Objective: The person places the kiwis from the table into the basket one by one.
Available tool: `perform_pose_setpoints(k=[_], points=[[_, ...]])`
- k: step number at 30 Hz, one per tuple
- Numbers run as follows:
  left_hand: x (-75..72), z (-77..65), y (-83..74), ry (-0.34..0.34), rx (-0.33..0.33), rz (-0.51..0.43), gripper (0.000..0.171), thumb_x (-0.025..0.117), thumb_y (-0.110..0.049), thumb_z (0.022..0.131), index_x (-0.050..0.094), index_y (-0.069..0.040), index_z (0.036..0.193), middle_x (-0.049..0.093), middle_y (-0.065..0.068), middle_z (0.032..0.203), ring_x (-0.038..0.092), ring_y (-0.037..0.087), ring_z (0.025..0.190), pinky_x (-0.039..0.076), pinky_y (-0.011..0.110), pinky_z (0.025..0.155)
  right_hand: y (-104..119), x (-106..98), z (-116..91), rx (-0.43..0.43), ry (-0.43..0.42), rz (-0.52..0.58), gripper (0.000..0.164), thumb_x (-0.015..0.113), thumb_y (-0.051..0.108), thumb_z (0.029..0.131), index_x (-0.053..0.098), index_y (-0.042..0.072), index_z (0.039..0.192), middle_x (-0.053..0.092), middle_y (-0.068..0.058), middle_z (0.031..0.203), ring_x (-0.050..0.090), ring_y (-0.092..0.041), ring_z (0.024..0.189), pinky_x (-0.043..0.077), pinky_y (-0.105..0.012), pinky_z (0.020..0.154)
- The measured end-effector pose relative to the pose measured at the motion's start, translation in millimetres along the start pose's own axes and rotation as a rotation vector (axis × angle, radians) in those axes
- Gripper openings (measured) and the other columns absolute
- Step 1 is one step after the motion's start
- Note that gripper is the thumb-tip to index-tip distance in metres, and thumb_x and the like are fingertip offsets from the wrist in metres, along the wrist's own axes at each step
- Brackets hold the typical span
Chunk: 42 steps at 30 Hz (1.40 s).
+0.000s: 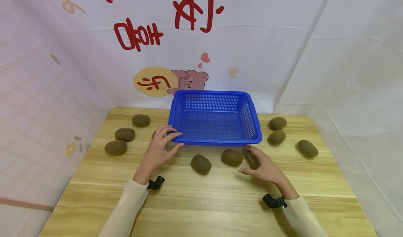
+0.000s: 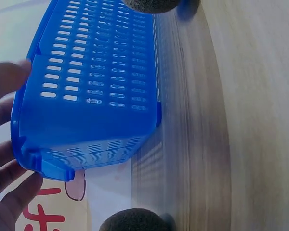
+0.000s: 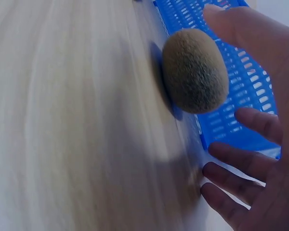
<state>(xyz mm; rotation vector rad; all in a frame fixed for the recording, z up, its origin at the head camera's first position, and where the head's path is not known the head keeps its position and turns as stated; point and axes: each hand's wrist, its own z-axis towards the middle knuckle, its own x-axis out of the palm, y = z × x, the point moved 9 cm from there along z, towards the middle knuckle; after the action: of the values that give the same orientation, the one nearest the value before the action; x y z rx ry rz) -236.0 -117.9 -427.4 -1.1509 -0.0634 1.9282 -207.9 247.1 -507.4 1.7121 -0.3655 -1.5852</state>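
Observation:
A blue plastic basket (image 1: 214,141) with slotted walls stands at the back of the table, and nothing lies in it. My left hand (image 1: 159,149) is at its front left corner; in the left wrist view the thumb (image 2: 12,77) and the fairly straight fingers (image 2: 19,195) meet the rim. By the front right corner is my right hand (image 1: 266,168), thumb and fingers spread, holding nothing. One kiwi (image 3: 195,70) shows close beside that hand, in front of the basket. Another kiwi (image 1: 201,164) lies nearer the middle. Left fingers partly hide a kiwi (image 1: 154,134).
Three kiwis lie at the left, one of them a kiwi (image 1: 125,134) near the table edge. Three more are at the right, including a kiwi (image 1: 307,148) nearest that edge. A printed white cloth (image 1: 252,48) hangs behind the wooden table (image 1: 201,209).

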Motion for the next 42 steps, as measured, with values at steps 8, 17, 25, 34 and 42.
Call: perform_pose_setpoints(k=[8, 17, 25, 34, 42], points=[[-7.3, 6.2, -3.0, -0.005, 0.025, -0.008, 0.019, 0.085, -0.017, 0.085, 0.081, -0.011, 0.104, 0.067, 0.007, 0.103, 0.058, 0.033, 0.117, 0.051, 0.050, 0.105, 12.9, 9.2, 10.2, -0.062, -0.022, 0.010, 0.085, 0.090, 0.046, 0.077, 0.055, 0.014, 0.148, 0.059, -0.007, 0.147, 0.051, -0.032, 0.141, 0.040, -0.057, 0.117], [-9.7, 9.6, 0.3, 0.095, -0.113, 0.019, 0.019, 0.083, -0.023, 0.087, 0.083, -0.017, 0.106, 0.070, 0.004, 0.105, 0.058, 0.028, 0.122, 0.057, 0.047, 0.097, 25.7, 20.5, 19.8, -0.112, -0.063, -0.003, 0.076, 0.091, 0.033, 0.077, 0.060, 0.010, 0.142, 0.066, -0.007, 0.138, 0.060, -0.028, 0.131, 0.049, -0.052, 0.109], [-11.9, 11.4, -0.2, 0.088, -0.120, 0.017, 0.020, 0.086, -0.023, 0.085, 0.084, -0.017, 0.104, 0.072, 0.004, 0.103, 0.060, 0.029, 0.122, 0.058, 0.045, 0.091, 32.0, 27.9, 25.5, -0.145, -0.114, -0.004, 0.065, 0.090, 0.026, 0.080, 0.064, 0.010, 0.137, 0.069, -0.007, 0.133, 0.064, -0.029, 0.124, 0.051, -0.053, 0.106], [-11.4, 8.9, 2.0, 0.073, -0.120, 0.027, 0.020, 0.088, -0.023, 0.083, 0.084, -0.018, 0.102, 0.073, 0.004, 0.101, 0.062, 0.030, 0.122, 0.059, 0.043, 0.086, 32.0, 30.5, 25.8, -0.127, -0.113, -0.010, 0.061, 0.091, 0.023, 0.078, 0.067, 0.011, 0.134, 0.071, -0.006, 0.131, 0.065, -0.028, 0.124, 0.052, -0.051, 0.105], [-9.7, 10.1, 2.2, 0.064, -0.116, 0.018, 0.020, 0.087, -0.024, 0.083, 0.084, -0.018, 0.102, 0.072, 0.004, 0.101, 0.061, 0.029, 0.121, 0.058, 0.044, 0.088, 40.4, 22.3, 21.9, -0.134, -0.089, -0.026, 0.059, 0.092, 0.025, 0.077, 0.070, 0.015, 0.131, 0.072, -0.003, 0.130, 0.066, -0.026, 0.122, 0.055, -0.048, 0.101]])
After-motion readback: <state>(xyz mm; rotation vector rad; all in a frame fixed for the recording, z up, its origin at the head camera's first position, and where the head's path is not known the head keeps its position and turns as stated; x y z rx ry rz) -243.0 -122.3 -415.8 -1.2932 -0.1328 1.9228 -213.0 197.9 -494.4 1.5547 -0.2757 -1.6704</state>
